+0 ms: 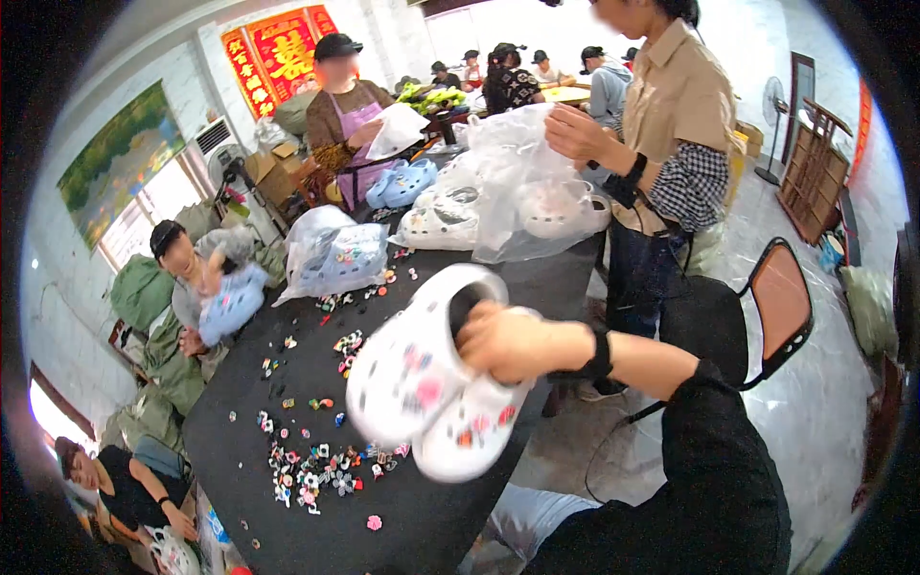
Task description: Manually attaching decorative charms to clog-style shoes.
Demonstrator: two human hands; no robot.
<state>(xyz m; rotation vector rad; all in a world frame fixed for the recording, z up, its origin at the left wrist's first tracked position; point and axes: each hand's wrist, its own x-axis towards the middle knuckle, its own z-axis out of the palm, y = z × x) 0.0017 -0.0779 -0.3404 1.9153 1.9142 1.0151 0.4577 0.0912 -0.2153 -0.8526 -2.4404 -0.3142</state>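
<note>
the right hand (508, 340) grips a pair of white clogs (426, 383) above the black table (240, 402), fingers hidden inside one. the left hand is out of view.

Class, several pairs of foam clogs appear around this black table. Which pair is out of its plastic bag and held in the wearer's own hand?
The white foam clogs with coloured charms, gripped by the right hand; the other pairs sit in clear plastic bags.
</note>
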